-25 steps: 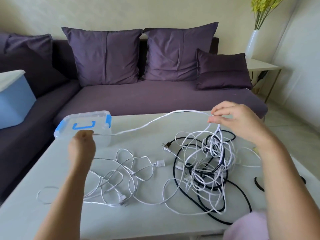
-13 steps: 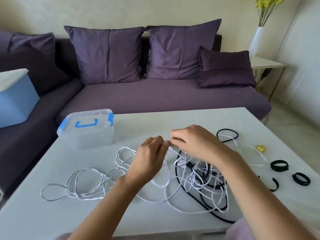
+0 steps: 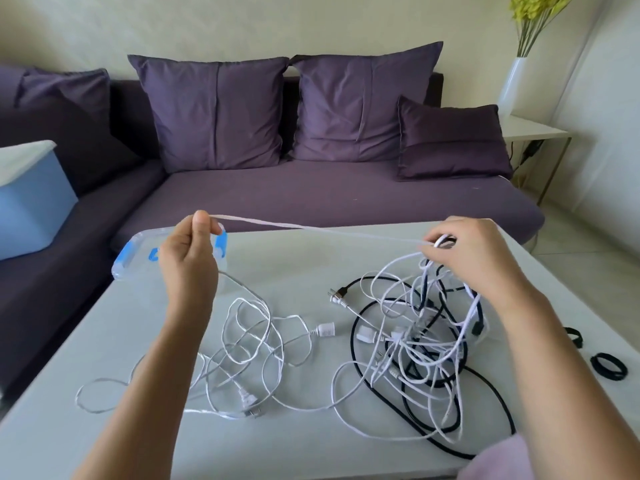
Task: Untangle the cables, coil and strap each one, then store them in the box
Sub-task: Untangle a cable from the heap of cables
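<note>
Both hands separated: left hand pinched the white cable at frame centre-left; right hand gripped it above the tangle.

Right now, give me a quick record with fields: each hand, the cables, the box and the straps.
left hand: raised, pinches white cable
right hand: grips the same cable above the tangle
white cable: stretched between both hands
tangle: white and black cables, knotted, on the table
box: clear, blue latches, lid on, far-left part of the table
straps: black loops lying near the table's right edge
</note>
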Motion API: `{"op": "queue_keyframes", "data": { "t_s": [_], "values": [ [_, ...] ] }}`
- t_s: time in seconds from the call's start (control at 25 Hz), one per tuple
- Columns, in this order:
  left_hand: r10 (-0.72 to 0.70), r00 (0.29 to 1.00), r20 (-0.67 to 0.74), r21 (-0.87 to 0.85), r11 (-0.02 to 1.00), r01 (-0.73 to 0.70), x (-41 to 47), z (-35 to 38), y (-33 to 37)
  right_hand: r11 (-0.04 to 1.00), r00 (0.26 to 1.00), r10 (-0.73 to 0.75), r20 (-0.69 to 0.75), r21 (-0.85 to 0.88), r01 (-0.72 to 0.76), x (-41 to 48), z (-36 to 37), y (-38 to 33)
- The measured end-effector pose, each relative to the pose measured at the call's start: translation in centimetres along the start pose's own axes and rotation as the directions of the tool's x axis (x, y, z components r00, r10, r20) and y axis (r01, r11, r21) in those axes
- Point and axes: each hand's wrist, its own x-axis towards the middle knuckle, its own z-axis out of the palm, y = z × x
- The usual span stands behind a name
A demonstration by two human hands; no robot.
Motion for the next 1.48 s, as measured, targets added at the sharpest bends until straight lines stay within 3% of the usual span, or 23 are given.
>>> {"op": "queue_keyframes", "data": {
  "t_s": [0.08, 0.12, 0.16, 0.2, 0.28, 0.36, 0.4, 0.56, 0.72, 0.88, 0.96, 1.08, 1.2, 1.28, 1.36, 1.44, 1.48],
  "values": [
    [-0.072, 0.995, 0.063, 0.329, 0.943, 0.047, 0.6, 0.1, -2.7, 1.0, 0.986, -0.007, 0.167, -0.005, 0.008, -0.1, 0.8, -0.1],
    [-0.131, 0.982, 0.135, 0.536, 0.843, 0.039, 0.4, 0.2, -4.1, 0.999, 0.974, -0.03, 0.225, -0.029, 0.037, -0.4, 1.5, -0.6],
    [-0.142, 0.966, 0.214, 0.673, 0.738, -0.04, -0.4, 0.4, -5.0, 0.995, 0.958, -0.067, 0.279, -0.049, 0.084, -0.7, 2.3, -1.4],
    [-0.081, 0.941, 0.329, 0.705, 0.684, -0.187, -1.6, 0.9, -5.5, 0.988, 0.935, -0.123, 0.332, -0.049, 0.147, -1.2, 3.5, -2.3],
    [0.106, 0.815, 0.57, 0.474, 0.768, -0.431, -4.7, 2.7, -4.5, 0.967, 0.873, -0.239, 0.425, 0.019, 0.255, -2.2, 6.1, -4.4],
    [0.089, 0.639, 0.764, 0.183, 0.92, -0.347, -7.5, 4.4, -2.3, 0.949, 0.841, -0.314, 0.44, 0.112, 0.296, -2.7, 7.4, -5.8],
    [0.066, 0.593, 0.802, 0.137, 0.947, -0.292, -8.6, 4.9, -1.8, 0.941, 0.836, -0.339, 0.431, 0.147, 0.306, -2.8, 7.4, -6.1],
    [-0.036, 0.627, 0.778, 0.307, 0.892, -0.33, -9.2, 5.3, -2.3, 0.954, 0.851, -0.301, 0.43, 0.142, 0.265, -3.4, 6.2, -5.1],
    [-0.113, 0.593, 0.797, 0.224, 0.967, -0.117, -8.2, 5.2, -1.5, 0.951, 0.88, -0.309, 0.36, 0.123, 0.284, -3.7, 5.3, -4.7],
    [-0.102, 0.657, 0.747, 0.163, 0.986, -0.032, -7.9, 5.1, -1.6, 0.918, 0.873, -0.392, 0.29, 0.071, 0.389, -4.7, 6.0, -6.0],
    [-0.078, 0.69, 0.72, 0.125, 0.992, -0.018, -7.7, 5.0, -1.5, 0.935, 0.857, -0.35, 0.377, 0.083, 0.345, -4.6, 6.0, -6.6],
    [-0.063, 0.761, 0.645, -0.058, 0.99, 0.131, -6.6, 4.7, -0.8, 0.961, 0.82, -0.21, 0.532, -0.043, 0.274, -4.4, 5.5, -6.5],
    [0.004, 0.843, 0.538, -0.444, 0.851, 0.28, -4.0, 3.5, 0.6, 0.967, 0.805, 0.024, 0.592, -0.219, 0.132, -4.3, 4.2, -4.5],
    [0.009, 0.87, 0.493, -0.581, 0.748, 0.321, -2.4, 2.2, 1.1, 0.963, 0.881, 0.095, 0.464, -0.266, 0.037, -3.2, 2.8, -2.3],
    [-0.051, 0.874, 0.483, -0.611, 0.695, 0.378, -1.6, 1.1, 0.8, 0.955, 0.938, 0.209, 0.277, -0.266, -0.134, -1.5, 1.5, 1.1],
    [-0.149, 0.87, 0.47, -0.615, 0.651, 0.444, -1.5, 0.3, 0.1, 0.901, 0.901, 0.399, 0.169, -0.256, -0.351, -0.3, 0.5, 4.6],
    [-0.192, 0.865, 0.463, -0.612, 0.637, 0.469, -1.6, 0.1, -0.3, 0.869, 0.866, 0.464, 0.183, -0.281, -0.407, -0.2, 0.3, 6.1]
  ]
}}
